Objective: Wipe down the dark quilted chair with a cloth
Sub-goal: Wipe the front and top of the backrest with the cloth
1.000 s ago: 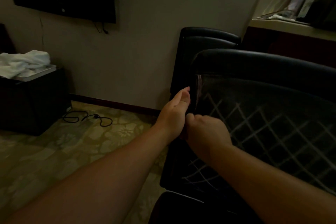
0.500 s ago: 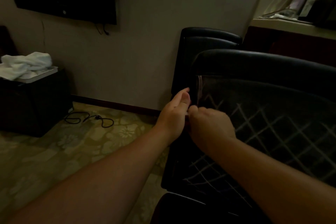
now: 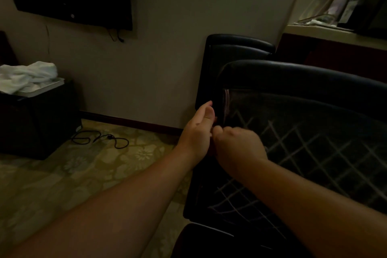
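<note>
Barely shifted since a second ago, our right hand point(image 3: 236, 144) has crept a little higher along the chair's point(image 3: 303, 153) left edge, while our left hand point(image 3: 199, 132) holds about the same spot beside it. We see the two hands touching at the corner where the smooth dark border meets the quilted back panel. Our left hand has its fingers reaching toward the edge, thumb up; whether it grips anything we cannot tell. Our right hand is curled into a fist with its knuckles toward us, and what it holds is hidden. No cloth shows plainly in this dim light, though one may be bunched inside that fist. A white pile of towels point(image 3: 27, 77) lies on a dark cabinet point(image 3: 41, 123) well apart to the left, and a cord point(image 3: 100, 139) trails on the floor.

We judge the step to be working the seam at the panel's edge. Done well, it calls for steadying the frame with the left hand, pressing the cloth flat into the groove, and drawing it along the seam before crossing the diamond stitching in overlapping passes.
</note>
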A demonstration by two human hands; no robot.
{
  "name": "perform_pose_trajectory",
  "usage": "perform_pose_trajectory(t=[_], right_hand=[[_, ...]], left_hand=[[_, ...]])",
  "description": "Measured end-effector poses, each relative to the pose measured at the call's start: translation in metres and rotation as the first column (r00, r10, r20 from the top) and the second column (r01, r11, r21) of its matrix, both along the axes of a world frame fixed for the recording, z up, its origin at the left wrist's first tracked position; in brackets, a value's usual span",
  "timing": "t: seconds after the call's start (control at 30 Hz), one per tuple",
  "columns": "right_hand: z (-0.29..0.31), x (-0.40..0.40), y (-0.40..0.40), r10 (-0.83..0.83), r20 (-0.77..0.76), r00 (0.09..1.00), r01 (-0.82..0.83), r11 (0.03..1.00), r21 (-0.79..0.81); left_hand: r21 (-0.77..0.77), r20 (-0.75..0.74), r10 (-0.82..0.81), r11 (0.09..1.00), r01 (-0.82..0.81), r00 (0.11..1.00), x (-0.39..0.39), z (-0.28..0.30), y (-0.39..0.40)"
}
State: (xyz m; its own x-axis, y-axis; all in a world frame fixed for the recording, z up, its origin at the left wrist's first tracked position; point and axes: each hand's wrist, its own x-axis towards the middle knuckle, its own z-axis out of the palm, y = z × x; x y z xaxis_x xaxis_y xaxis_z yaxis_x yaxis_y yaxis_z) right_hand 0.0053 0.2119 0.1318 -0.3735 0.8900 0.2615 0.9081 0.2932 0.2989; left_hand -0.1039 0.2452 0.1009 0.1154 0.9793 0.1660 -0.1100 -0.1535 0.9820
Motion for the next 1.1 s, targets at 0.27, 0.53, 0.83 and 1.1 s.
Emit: perform_pose_trajectory(t=[0.27,0.53,0.83,1.1], right_hand=[[0.038,0.008,0.023,-0.110,-0.104,0.988,0.124,0.983,0.135],[0.009,0.008,0.000,0.025,-0.075,0.997,-0.024,1.000,0.018],[0.044,0.012,0.022,-0.106,-0.146,0.984,0.129,0.979,0.158],[0.026,0.018,0.006,0.002,-0.024,1.000,-0.002,1.000,0.024]], left_hand=[[0.048,0.016,0.015,0.999,-0.016,1.000,-0.001,0.005,-0.006],[0.059,0.086,-0.020,0.998,0.015,0.996,0.003,0.027,-0.009],[0.086,0.137,-0.006,0.996,-0.006,0.991,0.006,0.034,-0.012],[0.071,0.123,-0.003,0.997,-0.006,0.992,0.006,0.034,-0.005]])
